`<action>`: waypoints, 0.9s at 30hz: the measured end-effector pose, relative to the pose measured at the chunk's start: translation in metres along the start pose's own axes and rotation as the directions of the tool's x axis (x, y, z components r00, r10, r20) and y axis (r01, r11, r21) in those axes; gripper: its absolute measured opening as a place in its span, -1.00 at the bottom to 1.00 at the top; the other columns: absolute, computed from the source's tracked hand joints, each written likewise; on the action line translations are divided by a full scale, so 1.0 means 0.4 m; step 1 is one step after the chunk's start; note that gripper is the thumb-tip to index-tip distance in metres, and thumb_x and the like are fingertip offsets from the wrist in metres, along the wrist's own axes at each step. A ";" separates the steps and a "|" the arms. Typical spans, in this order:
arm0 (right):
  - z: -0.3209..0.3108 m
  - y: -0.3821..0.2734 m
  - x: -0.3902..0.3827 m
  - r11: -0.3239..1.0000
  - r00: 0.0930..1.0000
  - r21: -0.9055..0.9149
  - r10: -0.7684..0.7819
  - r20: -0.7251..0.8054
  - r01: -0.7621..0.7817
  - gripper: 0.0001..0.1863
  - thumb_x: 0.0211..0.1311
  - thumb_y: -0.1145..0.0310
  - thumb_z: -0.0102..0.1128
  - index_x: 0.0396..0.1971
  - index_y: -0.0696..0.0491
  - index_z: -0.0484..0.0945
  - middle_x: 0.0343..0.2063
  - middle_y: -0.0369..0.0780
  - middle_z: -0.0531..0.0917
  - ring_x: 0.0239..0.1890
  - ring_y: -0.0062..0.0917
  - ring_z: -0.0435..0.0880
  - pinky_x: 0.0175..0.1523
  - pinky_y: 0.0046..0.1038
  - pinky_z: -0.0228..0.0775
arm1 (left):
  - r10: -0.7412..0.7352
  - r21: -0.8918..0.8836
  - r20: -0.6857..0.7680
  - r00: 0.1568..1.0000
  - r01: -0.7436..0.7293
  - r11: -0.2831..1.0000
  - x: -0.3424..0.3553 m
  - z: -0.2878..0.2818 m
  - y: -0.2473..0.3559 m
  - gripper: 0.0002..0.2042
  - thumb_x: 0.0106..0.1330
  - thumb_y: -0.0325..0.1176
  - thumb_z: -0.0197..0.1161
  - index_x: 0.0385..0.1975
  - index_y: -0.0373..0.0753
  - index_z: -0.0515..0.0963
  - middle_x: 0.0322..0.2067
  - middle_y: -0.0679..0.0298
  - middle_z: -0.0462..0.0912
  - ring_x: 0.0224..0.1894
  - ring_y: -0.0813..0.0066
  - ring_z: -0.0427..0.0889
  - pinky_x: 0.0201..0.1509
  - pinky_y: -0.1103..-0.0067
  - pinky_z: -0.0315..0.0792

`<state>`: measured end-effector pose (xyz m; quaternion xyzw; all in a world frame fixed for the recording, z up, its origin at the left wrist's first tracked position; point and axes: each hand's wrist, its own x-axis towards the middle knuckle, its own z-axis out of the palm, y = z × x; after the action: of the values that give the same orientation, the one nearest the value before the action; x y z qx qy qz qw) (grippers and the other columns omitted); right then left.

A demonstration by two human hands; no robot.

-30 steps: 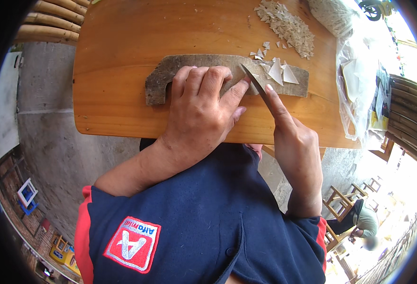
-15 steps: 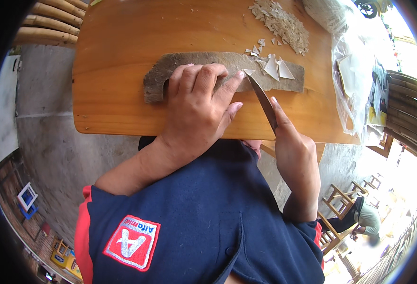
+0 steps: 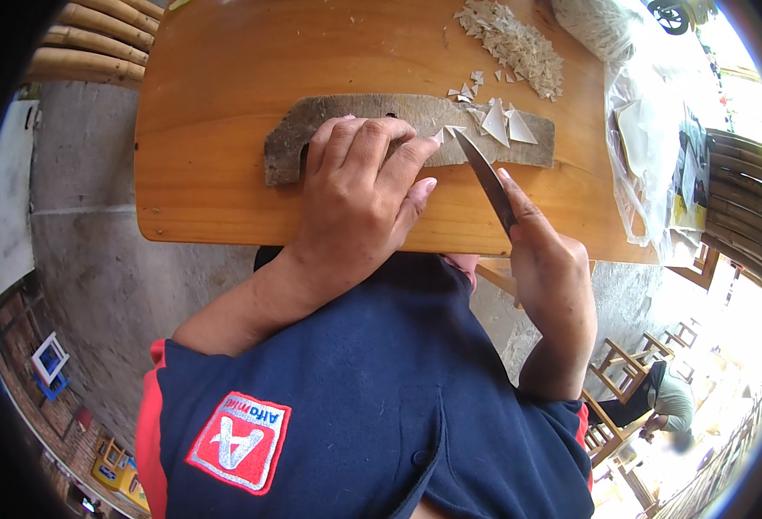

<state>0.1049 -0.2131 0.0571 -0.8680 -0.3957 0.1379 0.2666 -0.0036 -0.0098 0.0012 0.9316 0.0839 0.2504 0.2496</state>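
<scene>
My left hand [image 3: 351, 203] rests on a worn grey wooden board [image 3: 290, 143] lying on the orange-brown wooden table [image 3: 225, 69]. Its fingers are bent and slightly apart, the index fingertip at a small white piece [image 3: 441, 135]. My right hand [image 3: 545, 259] is closed on a dark-bladed knife [image 3: 485, 173], index finger along the blade, whose tip is at the board just right of my left fingertip. Thin white triangles [image 3: 495, 121] lie on the board's right part. Beyond it, small triangular bits and a larger pale pile [image 3: 511, 48] of them lie on the table.
Plastic bags [image 3: 632, 190] with pale sheets and a stuffed bag [image 3: 589, 26] line the table's right. Bamboo poles [image 3: 87, 62] are at upper left. Wooden chairs [image 3: 619, 372] and a bent-over person [image 3: 666, 398] in a light green top are at lower right.
The knife tip and my right hand have shifted slightly down and right. My left hand has shifted slightly left, its index fingertip further back from the blade.
</scene>
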 end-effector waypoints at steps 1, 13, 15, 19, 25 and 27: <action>-0.005 0.005 0.006 0.999 1.000 -0.028 -0.021 0.021 0.022 -0.32 0.26 0.63 0.18 0.39 -0.17 0.49 -0.49 -0.03 0.66 -0.49 -0.17 0.69 -0.32 -0.18 0.52 | 0.009 0.005 -0.001 1.000 -0.009 1.000 0.000 0.000 0.000 -0.59 0.21 -0.35 0.45 0.10 -0.12 0.68 -0.04 0.23 0.57 0.02 0.18 0.51 0.22 0.22 0.34; -0.021 -0.002 0.055 0.988 0.985 -0.144 -0.038 0.166 0.062 -0.27 0.19 0.75 0.15 0.36 -0.13 0.55 -0.32 0.02 0.72 -0.42 -0.19 0.72 -0.21 -0.29 0.57 | 0.013 0.048 0.024 1.000 -0.015 0.999 0.001 -0.001 0.003 -0.64 0.21 -0.36 0.45 0.04 -0.11 0.70 -0.02 0.23 0.57 0.03 0.16 0.50 0.21 0.22 0.36; -0.018 -0.004 0.054 0.985 0.986 -0.157 -0.050 0.156 0.075 -0.26 0.18 0.75 0.16 0.37 -0.14 0.55 -0.39 -0.02 0.70 -0.46 -0.26 0.70 -0.25 -0.31 0.56 | 0.011 0.054 0.022 1.000 -0.012 0.998 0.002 0.000 0.003 -0.64 0.21 -0.35 0.44 0.04 -0.12 0.70 -0.02 0.23 0.57 0.03 0.17 0.50 0.21 0.22 0.36; -0.012 -0.012 0.049 0.971 0.986 -0.227 -0.036 0.161 0.072 -0.23 0.16 0.70 0.18 0.40 -0.19 0.51 -0.56 -0.14 0.57 -0.56 -0.37 0.62 -0.34 -0.30 0.53 | 0.006 0.058 0.023 1.000 -0.007 0.998 0.002 0.000 0.002 -0.65 0.22 -0.35 0.44 0.03 -0.12 0.70 -0.03 0.24 0.57 0.03 0.19 0.51 0.23 0.23 0.35; 0.015 -0.017 0.037 0.948 0.989 -0.298 -0.082 0.122 0.116 -0.16 0.14 0.59 0.28 0.48 -0.24 0.39 -0.64 -0.23 0.46 -0.61 -0.38 0.57 -0.41 -0.25 0.51 | 0.011 0.073 0.020 1.000 -0.012 0.997 0.005 0.002 0.002 -0.67 0.21 -0.35 0.45 0.01 -0.12 0.70 -0.03 0.26 0.58 0.02 0.20 0.51 0.22 0.22 0.35; 0.020 -0.018 0.036 0.952 0.990 -0.286 -0.072 0.123 0.105 -0.15 0.14 0.58 0.31 0.48 -0.23 0.38 -0.63 -0.23 0.48 -0.61 -0.37 0.58 -0.40 -0.25 0.52 | 0.010 0.078 0.012 1.000 -0.011 0.997 0.005 0.003 0.001 -0.68 0.21 -0.35 0.45 -0.01 -0.12 0.70 -0.03 0.26 0.58 0.01 0.20 0.52 0.22 0.21 0.35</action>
<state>0.1062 -0.1952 0.0543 -0.8701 -0.4645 0.1138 0.1191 -0.0013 -0.0102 0.0011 0.9425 0.0873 0.2427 0.2123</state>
